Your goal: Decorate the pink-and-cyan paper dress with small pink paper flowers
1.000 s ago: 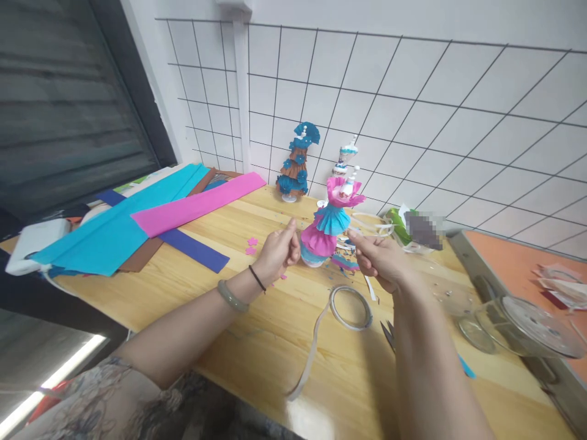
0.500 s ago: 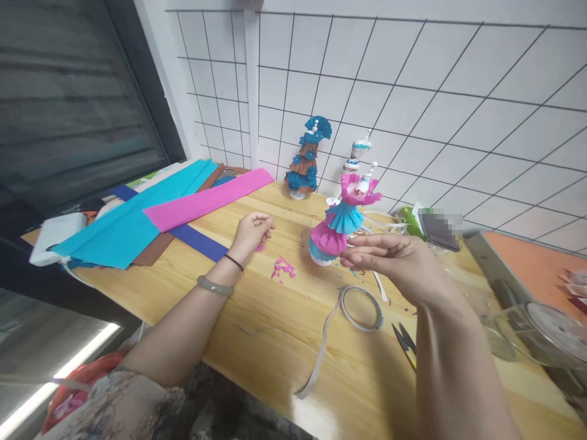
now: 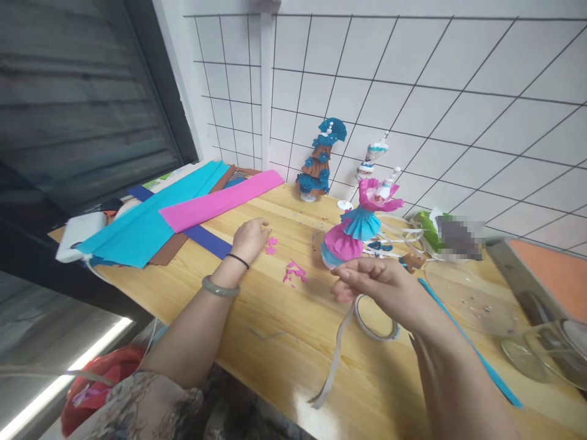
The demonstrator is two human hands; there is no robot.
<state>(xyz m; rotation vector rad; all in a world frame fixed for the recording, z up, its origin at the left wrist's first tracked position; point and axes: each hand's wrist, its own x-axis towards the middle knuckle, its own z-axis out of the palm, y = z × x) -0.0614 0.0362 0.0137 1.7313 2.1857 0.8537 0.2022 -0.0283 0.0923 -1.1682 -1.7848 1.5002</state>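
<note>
My left hand (image 3: 250, 238) rests on the wooden table (image 3: 275, 330), fingers curled, fingertips touching two small pink paper flowers (image 3: 271, 245). Whether it grips one is hidden. My right hand (image 3: 376, 282) hovers above a ring of white tape (image 3: 376, 327), fingers stretched out to the left, holding nothing that I can see. A pink and blue crepe-paper doll (image 3: 356, 229) stands just beyond the right hand. Pink paper scraps (image 3: 293, 272) lie between the two hands.
Long crepe sheets in turquoise (image 3: 137, 226), pink (image 3: 220, 201) and dark blue lie at the left. Two more paper dolls (image 3: 320, 160) stand by the wire-grid wall. A loose tape tail (image 3: 334, 360) trails toward the front edge. Clear plastic lids (image 3: 541, 348) and a blue strip (image 3: 472, 348) lie at the right.
My left hand went from a raised pinch beside the doll down and left to the pink flowers. My right hand dropped toward the tape ring and its fingers stretched out. The view shifted left.
</note>
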